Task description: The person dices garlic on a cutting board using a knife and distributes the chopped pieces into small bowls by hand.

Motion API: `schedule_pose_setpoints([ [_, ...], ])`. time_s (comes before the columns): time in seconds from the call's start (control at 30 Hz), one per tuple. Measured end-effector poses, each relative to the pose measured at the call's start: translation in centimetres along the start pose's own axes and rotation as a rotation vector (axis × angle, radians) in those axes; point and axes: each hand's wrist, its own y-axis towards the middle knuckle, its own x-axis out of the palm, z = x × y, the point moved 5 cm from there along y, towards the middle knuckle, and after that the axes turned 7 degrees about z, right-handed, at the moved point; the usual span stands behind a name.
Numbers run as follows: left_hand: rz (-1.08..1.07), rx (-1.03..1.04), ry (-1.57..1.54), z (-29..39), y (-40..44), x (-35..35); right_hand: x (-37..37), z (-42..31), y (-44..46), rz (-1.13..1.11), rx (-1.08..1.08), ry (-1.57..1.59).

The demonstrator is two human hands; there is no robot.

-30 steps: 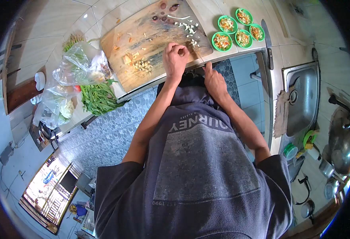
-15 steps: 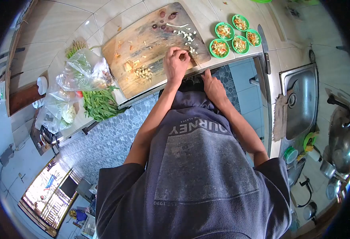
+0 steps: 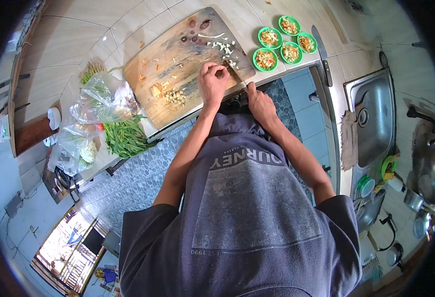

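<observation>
One dark-bladed knife [image 3: 236, 73] angles over worn brown wooden cutting board [image 3: 183, 67], right hand [image 3: 262, 105] closed around its near end; left hand [image 3: 213, 84] curls alongside, presumably for finger safety, any contents hidden.

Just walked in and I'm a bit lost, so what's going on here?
A person is at a wooden cutting board. The right hand grips a knife, its blade at the board's near right corner; the left hand is curled beside it, its contents hard to tell. Small chopped pieces lie on the board. Five green bowls of shredded food stand to the right, leafy greens to the left.
</observation>
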Motion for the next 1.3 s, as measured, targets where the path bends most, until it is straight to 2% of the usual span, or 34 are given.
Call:
schedule_pose_setpoints([
  [0.17,-0.017,-0.074,-0.030,-1.0,-0.3,0.4,-0.3,-0.7,-0.4,-0.054,-0.009,0.066],
  [0.2,-0.010,-0.018,0.003,-0.3,-0.1,0.0,-0.1,-0.8,-0.3,-0.052,-0.009,0.069],
  [0.33,-0.038,-0.014,-0.005,0.0,0.3,0.1,-0.6,-1.3,-0.6,-0.013,0.018,0.100],
  [0.57,-0.049,0.003,-0.003,0.1,0.3,-0.2,0.6,-1.4,-0.3,0.015,0.036,-0.047],
  [0.73,-0.059,0.019,0.023,0.3,0.4,-0.3,-0.2,-1.2,-0.8,-0.041,0.117,-0.007],
  [0.8,-0.095,-0.010,-0.001,0.1,0.7,-0.3,-0.4,-0.7,-0.8,-0.094,0.162,-0.032],
  [0.9,-0.150,-0.138,-0.091,-0.4,1.8,-0.5,-1.3,-1.0,-0.2,0.038,0.168,-0.036],
  [0.93,-0.169,-0.193,-0.130,-0.6,2.3,-0.6,-1.8,-1.2,0.0,0.025,0.230,-0.033],
  [1.03,-0.258,-0.158,-0.304,-1.1,3.8,-0.7,-3.4,-2.2,0.3,0.123,0.243,0.008],
  [1.13,-0.433,-0.088,-0.275,-0.8,4.9,-1.2,-3.9,-2.9,0.3,0.254,0.195,-0.055],
  [1.3,-0.652,-0.079,-0.355,-1.7,5.6,0.1,-3.7,-3.5,0.2,0.285,0.159,-0.102],
])
